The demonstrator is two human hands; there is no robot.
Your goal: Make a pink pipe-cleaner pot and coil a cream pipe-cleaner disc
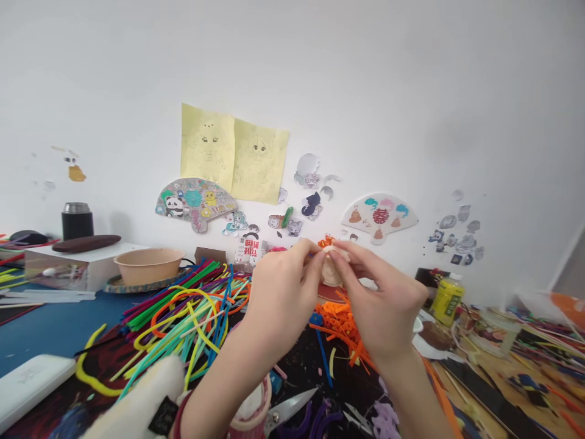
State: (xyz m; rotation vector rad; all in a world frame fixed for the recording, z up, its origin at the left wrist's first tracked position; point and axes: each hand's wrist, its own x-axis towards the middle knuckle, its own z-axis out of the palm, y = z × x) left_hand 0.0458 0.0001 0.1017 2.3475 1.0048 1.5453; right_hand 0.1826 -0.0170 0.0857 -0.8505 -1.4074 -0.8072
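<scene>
My left hand (286, 286) and my right hand (381, 299) are raised in front of me, their fingertips pinched together almost touching. Just above the fingertips shows a small orange, fuzzy-looking bit (326, 241). Between the hands is a round cream-coloured thing (333, 272); whether the fingers grip it or it stands behind them I cannot tell. What the pinch holds is mostly hidden by the fingers. Below my right hand lies a heap of orange pipe-cleaner pieces (340, 320). Left of my left hand spreads a bundle of coloured pipe cleaners (196, 311).
Open scissors (292, 410) lie near the front edge, beside a pink cup (253, 405) and purple scraps (386, 421). A beige bowl (148, 265) and black thermos (77, 222) stand left. A yellow bottle (448, 299) and glass jar (496, 329) stand right. The wall is behind.
</scene>
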